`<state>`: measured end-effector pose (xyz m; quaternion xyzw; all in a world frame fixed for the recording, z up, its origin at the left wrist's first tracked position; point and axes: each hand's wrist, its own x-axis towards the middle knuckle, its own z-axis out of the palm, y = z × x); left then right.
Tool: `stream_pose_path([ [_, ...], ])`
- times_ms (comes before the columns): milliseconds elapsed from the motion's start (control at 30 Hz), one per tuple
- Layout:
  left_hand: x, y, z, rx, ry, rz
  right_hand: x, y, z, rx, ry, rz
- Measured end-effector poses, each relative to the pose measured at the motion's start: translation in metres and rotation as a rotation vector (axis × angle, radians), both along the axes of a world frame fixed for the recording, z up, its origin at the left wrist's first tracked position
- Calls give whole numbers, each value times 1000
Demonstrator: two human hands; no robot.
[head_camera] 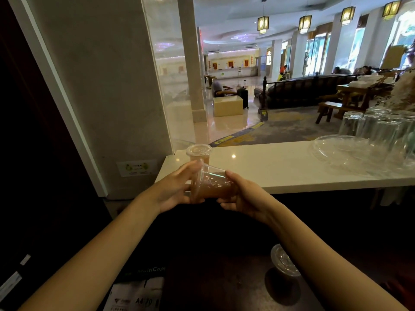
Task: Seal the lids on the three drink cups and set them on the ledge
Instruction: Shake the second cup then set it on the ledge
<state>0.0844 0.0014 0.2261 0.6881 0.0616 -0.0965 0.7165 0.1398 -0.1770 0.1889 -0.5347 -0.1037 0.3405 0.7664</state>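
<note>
A clear plastic cup of brown drink (213, 184) lies tipped on its side between my hands, just below the front edge of the white ledge (280, 169). My left hand (177, 187) presses against its lidded end, and my right hand (244, 196) grips its base. A second lidded cup (198, 152) stands upright on the ledge's left end, right behind my hands. The third cup (284, 269), with a lid on top, stands on the dark lower counter under my right forearm.
Several upturned clear glasses (372, 129) and a clear plastic dish (336, 147) crowd the ledge's right end. A marble pillar (107, 97) rises at the left. A pack of A4 paper (137, 295) lies on the lower counter near me.
</note>
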Motion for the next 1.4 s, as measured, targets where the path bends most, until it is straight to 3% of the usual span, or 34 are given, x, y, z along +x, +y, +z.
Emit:
stream_pose_path([
  [167, 1, -1, 1, 26, 205, -37, -3, -3, -7, 33, -24, 15],
  [500, 3, -7, -14, 160, 21, -45, -6, -4, -10, -183, 0, 82],
  [600, 2, -9, -16, 198, -25, -56, -5, -6, -11, -149, -9, 29],
  [867, 11, 4, -22, 17, 204, -118, -6, -9, -20, -21, -56, -37],
  [1033, 12, 0, -20, 122, 174, -104, -2, -13, -21, -18, 26, 30],
  [1167, 12, -3, -23, 178, 145, -83, -1, -11, -21, -185, 12, 68],
  [1300, 9, -1, -32, -22, 166, -87, 5, -15, -6, -268, -63, 39],
  [1400, 4, 2, -45, -282, 253, -86, 13, -13, 13, -468, -290, 59],
])
